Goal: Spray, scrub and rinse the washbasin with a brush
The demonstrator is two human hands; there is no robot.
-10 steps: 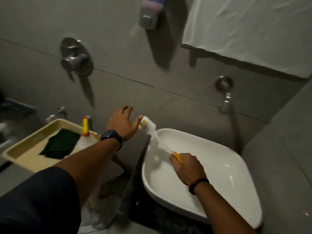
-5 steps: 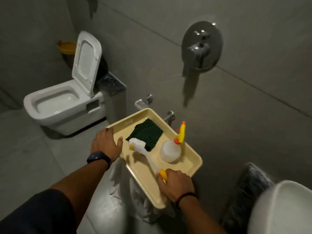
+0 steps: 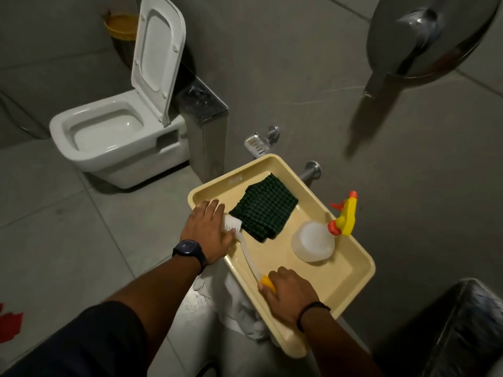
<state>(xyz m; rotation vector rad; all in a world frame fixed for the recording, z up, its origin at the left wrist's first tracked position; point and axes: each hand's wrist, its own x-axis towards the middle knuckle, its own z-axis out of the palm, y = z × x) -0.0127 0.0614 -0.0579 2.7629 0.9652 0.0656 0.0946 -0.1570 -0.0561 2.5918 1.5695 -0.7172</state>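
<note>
A white brush (image 3: 245, 248) with a yellow handle end lies across a cream tray (image 3: 351, 281). My right hand (image 3: 288, 292) is closed on the yellow handle at the tray's near edge. Flat over the brush head and the tray's left rim rests my left hand (image 3: 206, 232), fingers spread. A translucent spray bottle (image 3: 313, 240) with a yellow and orange nozzle stands in the tray on the right. The washbasin is out of view.
A folded dark green cloth (image 3: 262, 210) lies in the tray's far part. A white toilet (image 3: 114, 140) with raised lid stands at the left. A chrome wall valve (image 3: 424, 36) is at the upper right. A dark counter edge (image 3: 468, 322) shows at the lower right.
The view swung left from the washbasin to the tray. The brush came from the basin rim down into the tray, and my left hand moved from the tray's rim onto the brush head.
</note>
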